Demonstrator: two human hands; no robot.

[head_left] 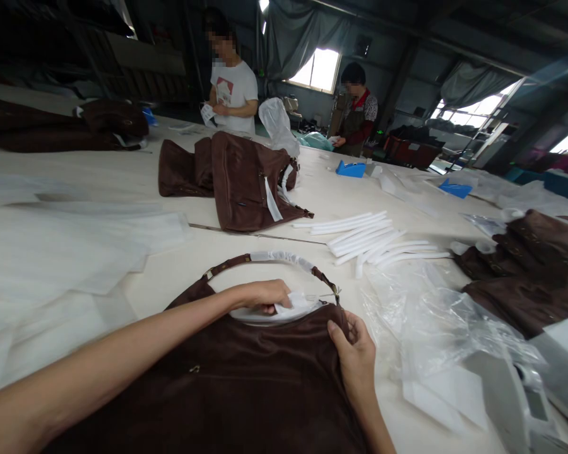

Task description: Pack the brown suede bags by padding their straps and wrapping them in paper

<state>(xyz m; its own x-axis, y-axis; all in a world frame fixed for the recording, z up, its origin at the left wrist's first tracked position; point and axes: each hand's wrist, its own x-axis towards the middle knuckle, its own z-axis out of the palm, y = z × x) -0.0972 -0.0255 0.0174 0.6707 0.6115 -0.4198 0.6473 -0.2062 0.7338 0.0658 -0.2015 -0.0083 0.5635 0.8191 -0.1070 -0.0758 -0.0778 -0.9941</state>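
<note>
A dark brown suede handbag (pixel 246 378) lies flat in front of me, its strap (pixel 274 257) partly wrapped in white foam and arching away from me. My left hand (pixel 262 295) is closed on a wad of white tissue paper (pixel 296 304) at the bag's mouth. At the bag's upper right corner, by the strap ring, my right hand (pixel 355 353) pinches the brown rim with thumb on top.
Clear plastic bags (pixel 430 328) lie right of the bag, white foam tubes (pixel 373 239) beyond. More brown bags sit mid-table (pixel 239 180), far left (pixel 108 120) and right (pixel 530 271). White sheets (pixel 66 252) cover the left. Two people stand across the table (pixel 454 221).
</note>
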